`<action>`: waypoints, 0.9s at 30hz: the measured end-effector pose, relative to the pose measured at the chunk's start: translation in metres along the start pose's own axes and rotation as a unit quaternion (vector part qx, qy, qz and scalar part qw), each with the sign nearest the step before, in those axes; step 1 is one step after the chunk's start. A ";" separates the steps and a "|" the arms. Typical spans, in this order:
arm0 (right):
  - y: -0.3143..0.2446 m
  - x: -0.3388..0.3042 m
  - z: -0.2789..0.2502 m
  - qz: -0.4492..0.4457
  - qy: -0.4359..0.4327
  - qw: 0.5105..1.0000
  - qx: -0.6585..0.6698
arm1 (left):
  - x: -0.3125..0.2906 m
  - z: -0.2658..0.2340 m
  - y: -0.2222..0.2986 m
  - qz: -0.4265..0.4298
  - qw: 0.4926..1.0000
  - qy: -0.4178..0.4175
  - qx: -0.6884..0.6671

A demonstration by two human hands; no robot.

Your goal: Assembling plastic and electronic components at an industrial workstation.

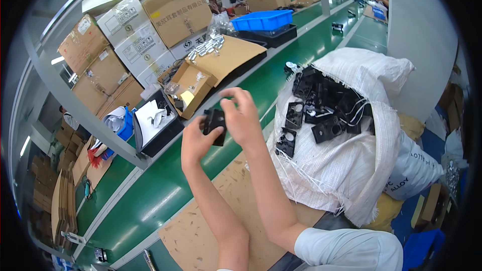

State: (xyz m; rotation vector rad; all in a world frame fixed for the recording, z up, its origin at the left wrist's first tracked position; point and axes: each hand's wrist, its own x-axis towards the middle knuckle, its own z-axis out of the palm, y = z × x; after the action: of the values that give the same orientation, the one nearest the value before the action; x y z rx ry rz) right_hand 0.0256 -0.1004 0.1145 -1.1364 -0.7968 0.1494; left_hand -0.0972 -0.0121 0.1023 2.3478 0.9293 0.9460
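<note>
Both my hands hold one small black plastic part [215,123] up above the green conveyor belt [165,190]. My left hand [196,143] grips its lower left side, thumb on the front. My right hand [241,115] closes over its right side from above. To the right, a white woven sack [346,160] lies open, filled with several similar black plastic parts [321,108] with white wires.
A brown cardboard sheet [211,226] lies under my forearms. Beyond the belt sit small open boxes [188,88], a black tray [155,130] with white cloth, stacked cartons [130,40] and a blue bin [263,20]. Other bags [414,168] lean at the right.
</note>
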 end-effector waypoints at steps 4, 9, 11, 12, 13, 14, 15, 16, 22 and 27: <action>-0.025 -0.009 0.001 0.034 -0.086 0.994 0.051 | 0.000 0.020 -0.065 -0.198 0.968 -0.105 0.118; -0.050 -0.019 0.005 0.060 -0.214 0.972 0.071 | -0.008 0.019 -0.163 -0.280 0.916 -0.092 0.274; -0.049 -0.019 -0.003 0.055 -0.216 0.973 0.068 | -0.003 0.023 -0.106 -0.225 0.949 -0.047 0.218; -0.054 -0.020 -0.007 0.042 -0.227 0.970 0.077 | -0.002 0.020 -0.069 -0.173 0.971 0.012 0.164; -0.062 -0.022 -0.006 0.048 -0.238 0.965 0.104 | -0.008 0.017 -0.043 -0.176 0.970 0.015 0.167; -0.066 -0.024 -0.005 0.048 -0.239 0.964 0.104 | -0.017 0.022 -0.014 -0.104 0.991 0.049 0.066; -0.069 -0.026 -0.004 0.008 -0.216 0.971 0.102 | -0.023 0.032 0.013 -0.028 0.996 0.080 -0.038; -0.071 -0.029 -0.002 -0.033 -0.194 0.975 0.101 | -0.024 0.043 0.031 0.048 0.983 0.112 -0.141; -0.088 -0.038 -0.004 -0.058 -0.234 0.962 0.129 | -0.011 0.146 0.077 0.275 0.916 -0.290 0.015; -0.105 -0.044 -0.008 -0.078 -0.269 0.950 0.141 | -0.032 0.148 0.084 0.160 0.877 -0.396 0.219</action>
State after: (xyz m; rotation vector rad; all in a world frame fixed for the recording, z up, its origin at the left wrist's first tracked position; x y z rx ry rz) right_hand -0.0303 -0.1746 0.1809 -0.7578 -1.2997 0.4393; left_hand 0.0289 -0.1134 0.0410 2.9293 0.4369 -0.2224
